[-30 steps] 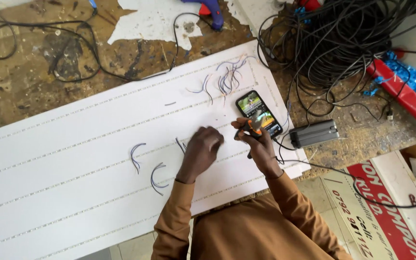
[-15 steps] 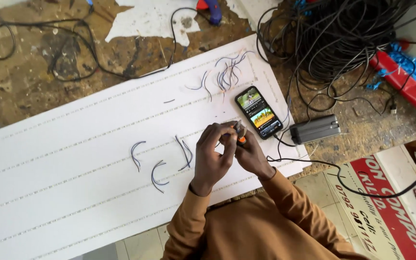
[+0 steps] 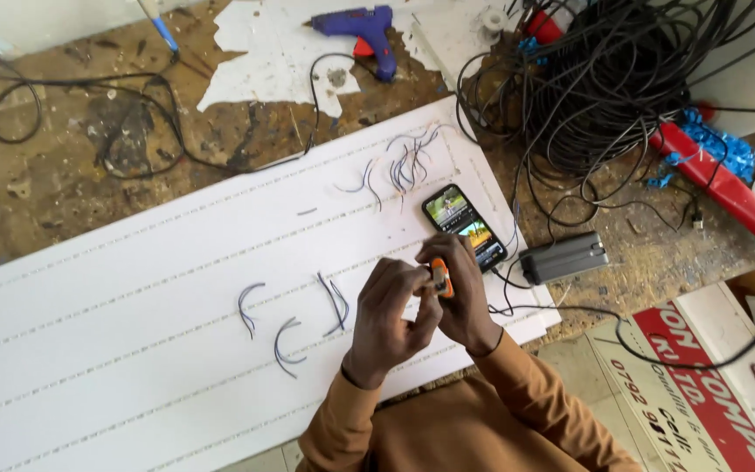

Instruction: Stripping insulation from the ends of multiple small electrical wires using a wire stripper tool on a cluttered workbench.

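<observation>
The left hand and right hand meet above the white panel, both pinching a small orange tool between their fingertips. A phone lies just beyond, with cut wire pieces left of the hands on the counter.

The fingers hide most of the small orange tool.

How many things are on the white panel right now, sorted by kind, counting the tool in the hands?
Phone: 1
Orange tool in both hands: 1
Loose bent wire groups near the hands: 3
Wire bundle near the panel's far edge: 1
Total: 6
</observation>
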